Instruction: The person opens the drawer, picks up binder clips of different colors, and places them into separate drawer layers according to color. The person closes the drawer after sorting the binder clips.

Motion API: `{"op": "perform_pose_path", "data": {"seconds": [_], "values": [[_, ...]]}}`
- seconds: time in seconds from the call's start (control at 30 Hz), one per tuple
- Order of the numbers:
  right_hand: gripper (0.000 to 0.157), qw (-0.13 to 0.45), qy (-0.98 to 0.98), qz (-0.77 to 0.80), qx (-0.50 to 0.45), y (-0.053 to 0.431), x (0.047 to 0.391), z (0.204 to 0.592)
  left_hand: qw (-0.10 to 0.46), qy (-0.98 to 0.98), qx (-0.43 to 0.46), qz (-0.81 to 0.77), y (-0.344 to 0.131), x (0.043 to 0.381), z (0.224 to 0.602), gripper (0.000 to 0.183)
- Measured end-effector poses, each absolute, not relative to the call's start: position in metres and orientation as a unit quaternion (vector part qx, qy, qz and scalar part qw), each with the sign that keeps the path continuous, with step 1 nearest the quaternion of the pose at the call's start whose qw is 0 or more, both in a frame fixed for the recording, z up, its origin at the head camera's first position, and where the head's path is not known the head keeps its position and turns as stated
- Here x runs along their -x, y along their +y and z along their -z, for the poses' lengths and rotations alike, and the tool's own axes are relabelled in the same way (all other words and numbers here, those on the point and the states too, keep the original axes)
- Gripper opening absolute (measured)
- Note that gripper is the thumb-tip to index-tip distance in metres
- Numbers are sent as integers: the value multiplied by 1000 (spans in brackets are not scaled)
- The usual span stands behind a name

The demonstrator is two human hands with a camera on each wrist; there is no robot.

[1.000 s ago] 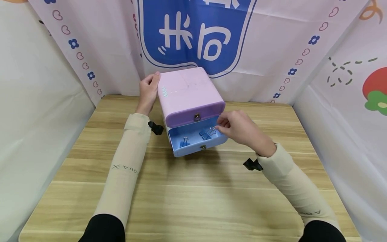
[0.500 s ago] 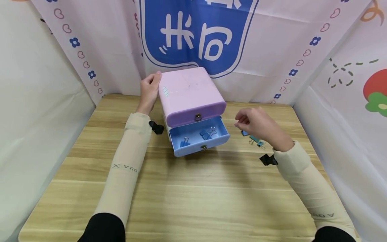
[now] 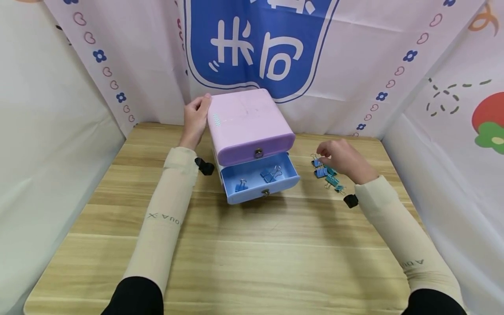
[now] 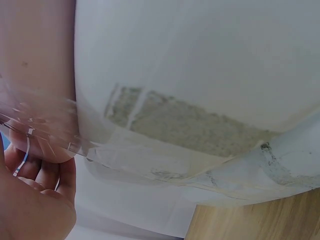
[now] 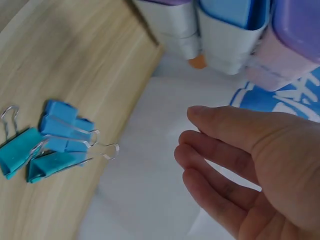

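Table (image 3: 236, 262): clips (image 3: 332, 180) below right grip (image 3: 342, 158)

cream sleeves (image 3: 155, 238): dark lettering (image 3: 164, 218), folded cuffs (image 3: 180, 162)
black sleeves (image 3: 135, 297): super plain, higher up
wrist bits (image 3: 204, 166): small, black, kinda chunky

Head view bright; soft shadows on table (image 3: 244, 262); wrist views dimmer.

Pink-topped box (image 3: 248, 118), blue drawer (image 3: 252, 195) open — blue clips (image 3: 269, 176) inside; teal and blue clips (image 3: 331, 180) clustered nearby.
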State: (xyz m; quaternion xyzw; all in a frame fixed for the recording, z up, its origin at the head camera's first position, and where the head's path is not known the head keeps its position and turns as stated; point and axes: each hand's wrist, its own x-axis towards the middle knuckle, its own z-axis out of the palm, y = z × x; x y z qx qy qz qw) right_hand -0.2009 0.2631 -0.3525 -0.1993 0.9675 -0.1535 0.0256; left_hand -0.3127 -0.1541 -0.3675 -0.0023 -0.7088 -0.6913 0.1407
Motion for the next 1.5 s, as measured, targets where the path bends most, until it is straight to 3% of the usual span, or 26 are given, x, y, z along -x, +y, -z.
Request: {"op": "perform_pose_path", "data": {"seconds": [0.7, 1.27, 1.5], "values": [[18, 151, 963, 99, 200, 283, 259, 389, 143, -713, -4, 687, -153, 311, 367, 42], [4, 184, 960, 117, 176, 282, 262, 402, 158, -707, -4, 689, -152, 312, 368, 38], [10, 211, 949, 168, 165, 286, 263, 408, 150, -709, -4, 689, -153, 312, 369, 39]]}}
